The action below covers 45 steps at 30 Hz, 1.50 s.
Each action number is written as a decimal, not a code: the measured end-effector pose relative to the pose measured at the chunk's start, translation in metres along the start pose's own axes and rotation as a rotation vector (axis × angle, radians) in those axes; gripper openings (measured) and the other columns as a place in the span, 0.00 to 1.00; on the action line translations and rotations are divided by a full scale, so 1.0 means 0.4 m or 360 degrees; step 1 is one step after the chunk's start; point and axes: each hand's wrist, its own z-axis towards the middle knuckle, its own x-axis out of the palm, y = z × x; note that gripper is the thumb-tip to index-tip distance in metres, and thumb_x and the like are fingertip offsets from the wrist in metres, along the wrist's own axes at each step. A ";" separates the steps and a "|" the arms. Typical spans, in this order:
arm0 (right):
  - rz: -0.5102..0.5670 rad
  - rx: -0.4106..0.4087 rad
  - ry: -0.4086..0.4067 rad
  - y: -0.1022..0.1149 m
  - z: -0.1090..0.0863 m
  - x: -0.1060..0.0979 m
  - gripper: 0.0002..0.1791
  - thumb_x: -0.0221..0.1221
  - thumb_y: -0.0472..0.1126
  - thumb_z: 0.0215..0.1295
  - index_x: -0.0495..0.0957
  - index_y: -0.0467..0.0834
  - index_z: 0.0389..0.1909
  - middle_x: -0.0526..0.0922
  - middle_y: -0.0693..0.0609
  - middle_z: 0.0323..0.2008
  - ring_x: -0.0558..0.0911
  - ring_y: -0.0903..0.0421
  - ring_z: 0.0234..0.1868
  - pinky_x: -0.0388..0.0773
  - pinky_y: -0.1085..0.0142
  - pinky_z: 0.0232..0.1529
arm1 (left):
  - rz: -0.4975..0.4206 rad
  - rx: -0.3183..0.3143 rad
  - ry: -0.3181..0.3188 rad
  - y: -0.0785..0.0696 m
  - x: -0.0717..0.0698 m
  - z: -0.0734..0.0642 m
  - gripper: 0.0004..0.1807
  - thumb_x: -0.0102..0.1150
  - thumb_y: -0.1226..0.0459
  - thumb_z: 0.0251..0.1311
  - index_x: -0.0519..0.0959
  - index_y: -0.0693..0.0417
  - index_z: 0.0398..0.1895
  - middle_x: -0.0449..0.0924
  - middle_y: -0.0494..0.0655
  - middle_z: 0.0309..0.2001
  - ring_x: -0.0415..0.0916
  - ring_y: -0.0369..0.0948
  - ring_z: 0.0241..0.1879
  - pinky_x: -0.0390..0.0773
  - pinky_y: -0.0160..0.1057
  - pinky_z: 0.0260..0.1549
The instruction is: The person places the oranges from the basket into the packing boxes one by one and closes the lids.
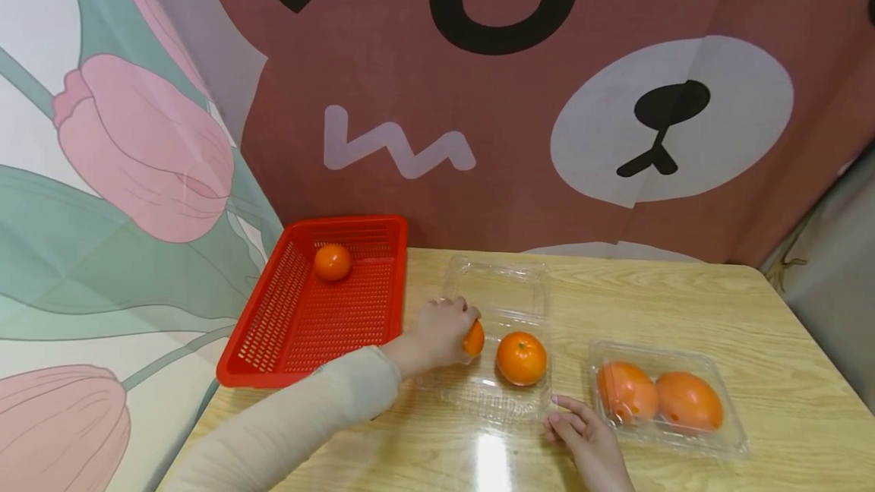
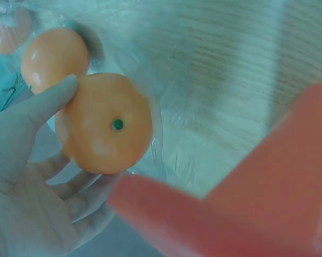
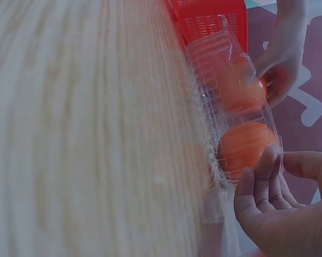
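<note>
My left hand (image 1: 443, 334) grips an orange (image 2: 104, 126) with a green stem spot, thumb on one side and fingers below. It is at the left part of an open clear plastic clamshell box (image 1: 497, 288), whose lid lies folded back. Beside it in the same box sits a second orange (image 1: 522, 358). At the box's right front corner, my right hand (image 1: 584, 435) pinches the rim between thumb and fingers, seen best in the right wrist view. Whether the held orange touches the box floor I cannot tell.
A red plastic basket (image 1: 403, 287) stands at the left with one orange (image 1: 333, 262) in its far end. On the right lies a closed clear box (image 1: 734, 435) holding two oranges (image 1: 689, 401). A printed cloth (image 1: 506, 203) hangs behind the wooden table (image 1: 656, 298).
</note>
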 end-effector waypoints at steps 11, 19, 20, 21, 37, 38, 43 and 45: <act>0.0009 -0.0028 -0.0012 0.000 -0.005 0.002 0.20 0.53 0.25 0.69 0.67 0.24 0.60 0.84 0.40 0.36 0.82 0.56 0.30 0.81 0.67 0.37 | 0.0082 0.0018 -0.0039 -0.014 0.024 -0.006 0.26 0.67 0.49 0.58 0.77 0.48 0.58 0.78 0.47 0.48 0.76 0.45 0.48 0.78 0.44 0.44; -0.0008 -0.0010 -0.0003 -0.002 -0.002 0.001 0.20 0.53 0.27 0.70 0.66 0.24 0.61 0.84 0.41 0.36 0.82 0.56 0.31 0.81 0.66 0.37 | 0.0024 0.0016 -0.0055 -0.008 0.024 -0.009 0.26 0.65 0.51 0.60 0.77 0.49 0.59 0.78 0.49 0.54 0.76 0.47 0.52 0.78 0.47 0.47; -0.0014 -0.0006 0.0000 -0.003 0.000 0.000 0.21 0.53 0.27 0.70 0.66 0.24 0.61 0.84 0.41 0.36 0.82 0.56 0.31 0.81 0.66 0.37 | 0.0020 0.0021 -0.0068 -0.007 0.023 -0.008 0.26 0.65 0.51 0.60 0.77 0.50 0.59 0.78 0.49 0.54 0.76 0.47 0.53 0.78 0.47 0.46; -0.0018 -0.0003 0.0003 -0.003 0.001 0.000 0.21 0.53 0.28 0.71 0.66 0.24 0.61 0.84 0.41 0.36 0.82 0.56 0.31 0.81 0.66 0.37 | 0.0013 0.0024 -0.0077 -0.005 0.021 -0.008 0.26 0.65 0.51 0.60 0.77 0.50 0.60 0.78 0.49 0.55 0.76 0.48 0.53 0.78 0.47 0.46; -0.0011 0.0032 -0.0004 -0.005 0.004 0.000 0.21 0.54 0.29 0.71 0.66 0.25 0.61 0.84 0.42 0.36 0.82 0.56 0.31 0.81 0.67 0.37 | -0.0178 0.0021 -0.0174 0.041 -0.029 0.006 0.30 0.59 0.48 0.64 0.73 0.47 0.67 0.73 0.44 0.64 0.69 0.46 0.63 0.72 0.51 0.58; -0.0013 0.0037 -0.0004 -0.005 0.005 0.000 0.21 0.54 0.29 0.71 0.66 0.25 0.62 0.84 0.42 0.36 0.82 0.56 0.31 0.81 0.67 0.37 | -0.0196 0.0030 -0.0207 0.048 -0.033 0.007 0.29 0.59 0.48 0.64 0.73 0.48 0.67 0.73 0.44 0.64 0.69 0.46 0.64 0.72 0.50 0.59; -0.0016 0.0042 -0.0002 -0.004 0.005 -0.001 0.21 0.54 0.28 0.71 0.66 0.25 0.62 0.84 0.42 0.36 0.82 0.56 0.31 0.81 0.67 0.37 | -0.0236 0.0047 -0.0316 0.085 -0.047 0.007 0.29 0.57 0.48 0.66 0.71 0.46 0.68 0.72 0.44 0.65 0.68 0.45 0.65 0.71 0.47 0.60; -0.0012 0.0043 -0.0005 -0.004 0.004 0.000 0.21 0.54 0.28 0.71 0.66 0.25 0.62 0.84 0.43 0.36 0.82 0.56 0.31 0.81 0.67 0.37 | -0.0226 0.0036 -0.0350 0.101 -0.052 0.006 0.29 0.56 0.47 0.67 0.70 0.45 0.69 0.71 0.44 0.66 0.67 0.45 0.65 0.71 0.47 0.61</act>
